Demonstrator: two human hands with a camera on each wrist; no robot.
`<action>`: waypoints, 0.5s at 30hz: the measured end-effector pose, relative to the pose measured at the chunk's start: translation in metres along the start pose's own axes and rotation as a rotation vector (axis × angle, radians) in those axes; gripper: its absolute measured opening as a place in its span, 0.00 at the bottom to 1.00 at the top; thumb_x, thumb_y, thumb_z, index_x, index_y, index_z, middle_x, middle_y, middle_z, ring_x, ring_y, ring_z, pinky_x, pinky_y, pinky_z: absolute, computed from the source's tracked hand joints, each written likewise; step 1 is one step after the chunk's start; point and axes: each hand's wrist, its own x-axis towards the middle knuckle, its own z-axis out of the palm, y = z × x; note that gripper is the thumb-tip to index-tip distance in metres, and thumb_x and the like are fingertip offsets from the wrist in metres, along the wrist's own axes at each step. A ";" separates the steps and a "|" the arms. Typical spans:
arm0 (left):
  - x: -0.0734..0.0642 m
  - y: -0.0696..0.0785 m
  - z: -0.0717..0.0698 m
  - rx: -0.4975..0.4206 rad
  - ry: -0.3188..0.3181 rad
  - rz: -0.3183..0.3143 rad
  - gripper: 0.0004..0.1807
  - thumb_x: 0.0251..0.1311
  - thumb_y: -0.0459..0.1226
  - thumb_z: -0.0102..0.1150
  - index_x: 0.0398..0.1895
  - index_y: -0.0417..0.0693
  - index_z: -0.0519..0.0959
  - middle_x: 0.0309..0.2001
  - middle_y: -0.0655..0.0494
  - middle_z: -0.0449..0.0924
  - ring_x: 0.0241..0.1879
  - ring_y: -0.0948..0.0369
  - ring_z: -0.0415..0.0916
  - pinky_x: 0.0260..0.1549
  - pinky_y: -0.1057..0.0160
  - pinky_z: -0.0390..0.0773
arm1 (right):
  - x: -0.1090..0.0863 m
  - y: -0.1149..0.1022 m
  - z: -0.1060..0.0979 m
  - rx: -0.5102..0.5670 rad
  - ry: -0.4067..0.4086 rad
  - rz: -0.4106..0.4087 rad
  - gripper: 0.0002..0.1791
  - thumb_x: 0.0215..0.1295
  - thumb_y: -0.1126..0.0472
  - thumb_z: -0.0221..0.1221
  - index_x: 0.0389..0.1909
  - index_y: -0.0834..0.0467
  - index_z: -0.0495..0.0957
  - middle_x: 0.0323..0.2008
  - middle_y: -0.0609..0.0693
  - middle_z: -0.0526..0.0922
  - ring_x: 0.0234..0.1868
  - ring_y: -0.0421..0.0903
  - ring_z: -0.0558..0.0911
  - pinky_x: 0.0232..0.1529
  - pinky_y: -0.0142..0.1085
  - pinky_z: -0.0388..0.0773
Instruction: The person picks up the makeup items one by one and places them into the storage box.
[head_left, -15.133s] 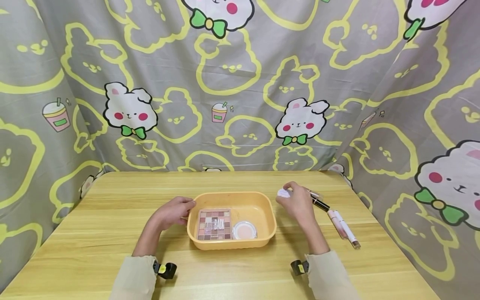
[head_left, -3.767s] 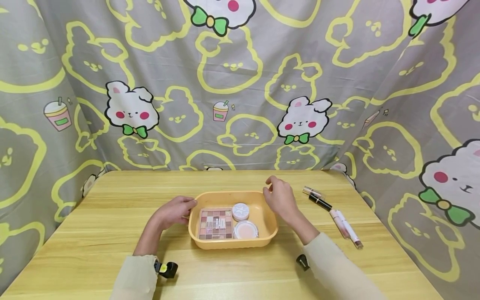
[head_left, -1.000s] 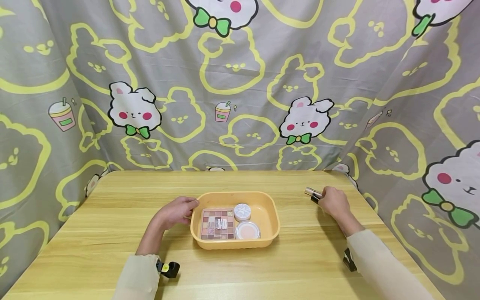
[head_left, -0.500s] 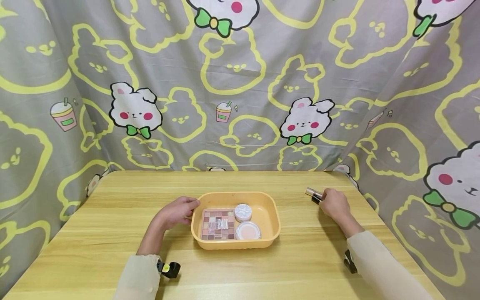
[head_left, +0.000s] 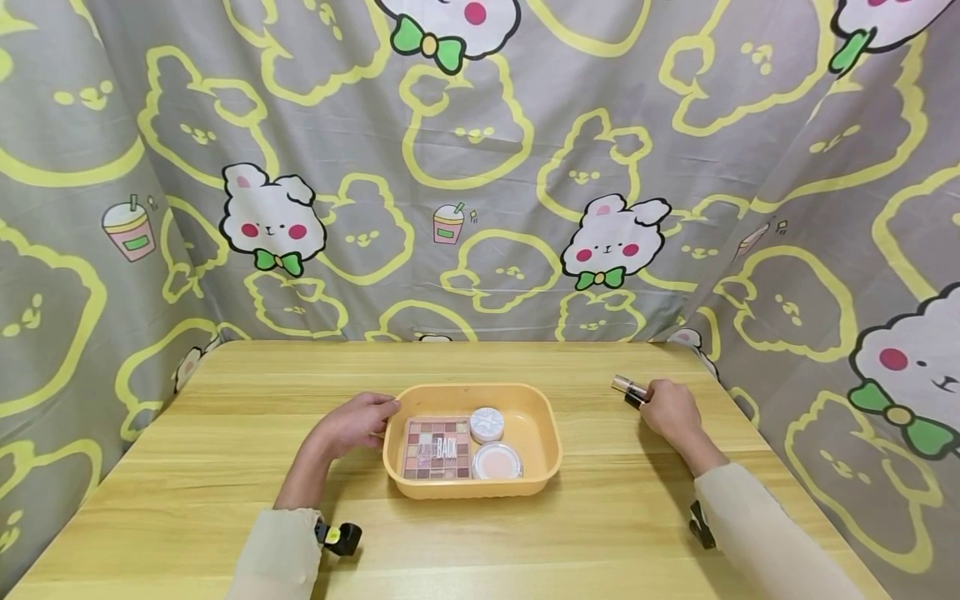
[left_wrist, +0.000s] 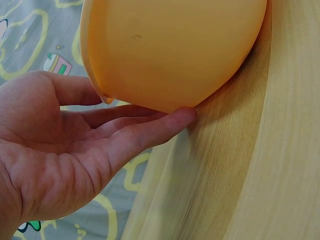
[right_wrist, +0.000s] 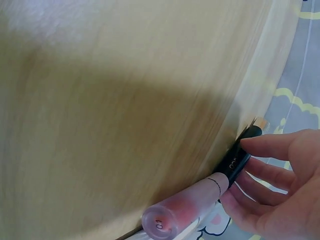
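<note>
My left hand (head_left: 358, 425) holds the left side of a yellow plastic basket (head_left: 471, 490), with one digit at the rim and other fingers along the outer wall in the left wrist view. Inside lie an eyeshadow palette (head_left: 437, 448), a white round case with a star lid (head_left: 487, 424) and a round clear-rimmed compact (head_left: 497, 460). At the right my right hand (head_left: 673, 413) pinches a black cosmetic tube (right_wrist: 235, 160) between thumb and fingers. Touching its end in the right wrist view is a frosted pink lip gloss tube (right_wrist: 187, 206) marked 01.
A pale tube with a shiny cap (head_left: 628, 386) lies beside the black one. A white tube (right_wrist: 186, 231) shows partly behind the lip gloss. The wooden table (head_left: 465, 550) ends at a patterned curtain (head_left: 495, 267) at the back and sides.
The white round case, held by my right hand at first, now lies in the basket. My right hand has since moved right to the tubes. Over the last second, hardly anything has moved.
</note>
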 end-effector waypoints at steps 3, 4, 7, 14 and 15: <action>0.000 0.000 0.000 -0.002 -0.004 0.002 0.28 0.80 0.39 0.37 0.70 0.22 0.61 0.62 0.29 0.74 0.61 0.43 0.77 0.50 0.50 0.85 | 0.000 0.001 0.001 0.001 0.000 0.000 0.03 0.54 0.71 0.58 0.28 0.67 0.79 0.28 0.63 0.83 0.28 0.57 0.78 0.29 0.50 0.77; 0.000 0.000 0.000 -0.002 -0.005 0.002 0.28 0.80 0.39 0.37 0.70 0.22 0.61 0.62 0.29 0.74 0.61 0.42 0.77 0.50 0.50 0.85 | 0.000 0.001 0.001 0.003 0.000 0.000 0.03 0.54 0.71 0.58 0.28 0.67 0.79 0.28 0.63 0.83 0.28 0.57 0.78 0.30 0.50 0.77; 0.000 0.001 0.000 -0.003 -0.004 -0.002 0.28 0.80 0.39 0.37 0.70 0.22 0.61 0.62 0.29 0.74 0.62 0.42 0.76 0.51 0.50 0.85 | 0.000 0.002 0.002 0.005 -0.001 0.000 0.03 0.54 0.71 0.58 0.29 0.67 0.79 0.28 0.64 0.83 0.28 0.57 0.78 0.29 0.50 0.77; 0.000 0.000 0.000 0.001 -0.001 -0.003 0.29 0.80 0.40 0.37 0.70 0.22 0.61 0.62 0.29 0.74 0.61 0.42 0.77 0.50 0.50 0.85 | 0.001 0.001 0.003 0.005 -0.007 0.000 0.04 0.54 0.71 0.57 0.29 0.67 0.79 0.29 0.63 0.83 0.28 0.57 0.78 0.29 0.49 0.76; 0.000 0.000 -0.001 0.000 -0.001 -0.002 0.29 0.80 0.40 0.37 0.71 0.22 0.60 0.62 0.29 0.74 0.61 0.42 0.77 0.50 0.50 0.85 | 0.001 0.001 0.002 0.005 -0.010 0.000 0.04 0.54 0.71 0.57 0.29 0.67 0.79 0.29 0.64 0.83 0.28 0.57 0.78 0.29 0.49 0.76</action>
